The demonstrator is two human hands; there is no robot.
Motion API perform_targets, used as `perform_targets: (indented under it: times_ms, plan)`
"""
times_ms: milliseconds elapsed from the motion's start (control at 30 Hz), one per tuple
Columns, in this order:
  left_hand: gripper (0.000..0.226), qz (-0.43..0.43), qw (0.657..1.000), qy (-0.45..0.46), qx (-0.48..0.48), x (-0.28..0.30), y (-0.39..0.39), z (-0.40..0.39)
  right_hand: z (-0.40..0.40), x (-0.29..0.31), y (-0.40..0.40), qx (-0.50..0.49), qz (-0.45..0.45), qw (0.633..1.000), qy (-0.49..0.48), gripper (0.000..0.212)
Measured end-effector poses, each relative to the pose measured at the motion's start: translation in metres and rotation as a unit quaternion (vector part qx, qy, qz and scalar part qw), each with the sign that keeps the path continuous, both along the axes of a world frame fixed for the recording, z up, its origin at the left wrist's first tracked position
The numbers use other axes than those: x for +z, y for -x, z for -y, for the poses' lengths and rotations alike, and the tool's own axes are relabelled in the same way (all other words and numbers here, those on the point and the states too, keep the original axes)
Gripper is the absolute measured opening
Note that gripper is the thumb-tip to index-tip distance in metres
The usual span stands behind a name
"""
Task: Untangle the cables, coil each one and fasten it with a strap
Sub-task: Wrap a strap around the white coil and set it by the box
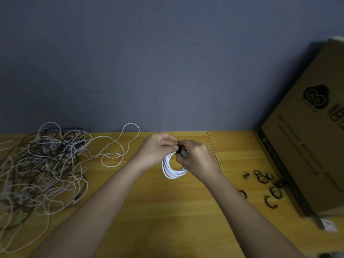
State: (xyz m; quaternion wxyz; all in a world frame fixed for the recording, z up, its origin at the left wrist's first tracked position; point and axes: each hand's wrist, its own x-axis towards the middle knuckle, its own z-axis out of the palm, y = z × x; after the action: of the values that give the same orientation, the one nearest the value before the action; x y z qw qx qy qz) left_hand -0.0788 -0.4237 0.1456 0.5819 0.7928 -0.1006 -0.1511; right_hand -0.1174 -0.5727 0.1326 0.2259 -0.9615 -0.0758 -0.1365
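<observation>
Pinching strap (179,148), hands (197,161) on coil (172,169)

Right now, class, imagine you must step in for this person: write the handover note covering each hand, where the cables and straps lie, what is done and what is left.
Left hand: grips the top of the white coil.
Right hand: fingers pinch a black strap at the coil's top.
Tangled pile of white and dark cables: left side of the wooden table, one loose white loop trailing toward the centre.
Spare straps: on the table at right, beside the cardboard box.
Done: one white cable coiled.
Left: finish fastening this strap, then untangle, coil and strap the pile.
</observation>
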Motion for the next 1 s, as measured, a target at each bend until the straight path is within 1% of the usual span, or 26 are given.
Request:
perform_targets:
  times_ms: [67,133,200,267,367,500,567,633,767,833,933,1000]
  plan:
    - [0.027,-0.013,1.000,-0.018,0.005,-0.012,0.002,0.017,0.017,-0.011,0.000,-0.001,-0.015,1.000,-0.027,0.021]
    - [0.035,-0.051,0.999,-0.017,0.003,-0.023,0.004,0.034,0.035,-0.021,0.003,-0.002,-0.024,0.998,-0.051,0.019]
    - [0.030,-0.096,0.995,-0.006,-0.014,-0.028,0.004,0.049,0.055,-0.029,0.004,-0.003,-0.019,0.997,-0.071,0.018]
    - [0.024,-0.115,0.993,0.007,-0.033,-0.026,0.002,0.067,0.075,-0.033,0.006,-0.005,-0.015,0.996,-0.092,0.019]
    - [0.015,-0.100,0.994,0.020,-0.040,-0.022,-0.001,0.102,0.108,-0.034,0.007,-0.009,-0.001,0.993,-0.114,0.021]
    - [0.020,-0.087,0.996,0.031,-0.018,-0.022,-0.004,0.151,0.156,-0.037,0.005,-0.006,0.005,0.992,-0.129,0.030]
    - [0.019,-0.083,0.996,0.035,-0.007,-0.026,-0.010,0.175,0.181,-0.041,0.003,0.004,0.005,0.987,-0.162,0.026]
    - [0.017,-0.083,0.996,0.044,0.008,-0.032,-0.018,0.195,0.204,-0.047,0.002,0.007,-0.002,0.978,-0.209,0.024]
    - [0.013,-0.084,0.995,0.052,0.028,-0.048,-0.037,0.232,0.238,-0.069,0.004,-0.008,-0.040,0.961,-0.275,0.037]
    - [0.013,-0.095,0.993,0.053,0.034,-0.059,-0.045,0.250,0.249,-0.082,-0.001,-0.038,-0.047,0.947,-0.314,0.040]
    - [0.013,-0.112,0.992,0.037,0.036,-0.078,-0.057,0.276,0.268,-0.100,-0.017,-0.110,-0.072,0.917,-0.377,0.036]
    - [0.015,-0.120,0.992,0.025,0.038,-0.093,-0.067,0.291,0.281,-0.114,-0.030,-0.136,-0.094,0.899,-0.405,0.033]
